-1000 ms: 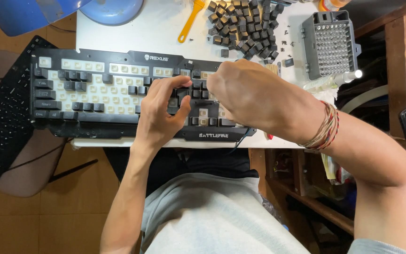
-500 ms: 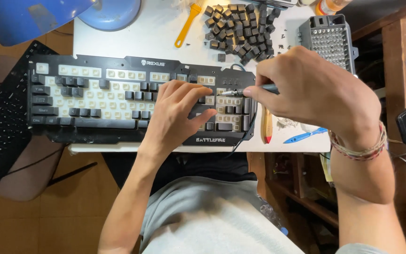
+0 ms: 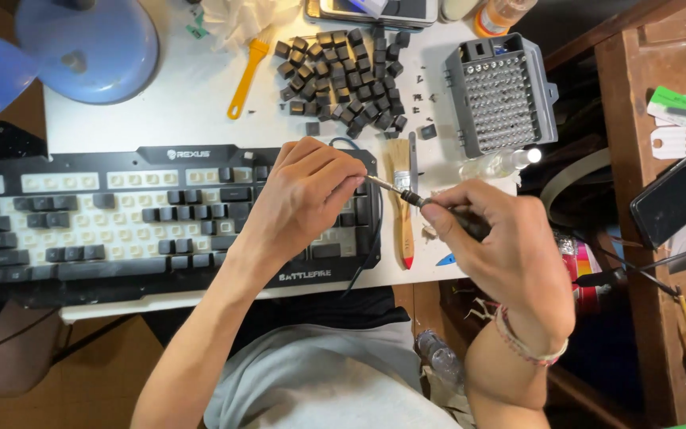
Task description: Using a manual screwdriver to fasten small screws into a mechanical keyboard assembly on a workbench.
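Shifted right since half a second ago, right hand (image 3: 502, 254) now pinching a slim screwdriver (image 3: 406, 195), tip nipped by left hand (image 3: 307, 195) fingertips over the keyboard (image 3: 160, 214); best kept steady and aligned

From my feed, my left hand (image 3: 307, 195) covers the keyboard's (image 3: 121, 222) right-hand keys, and the screwdriver's (image 3: 406, 195) tip vanishes behind its fingers (image 3: 335, 171). My right hand (image 3: 502, 246) hides the handle. The blue lamp (image 3: 65, 48) at the bench's far left corner is cut by the frame edge.
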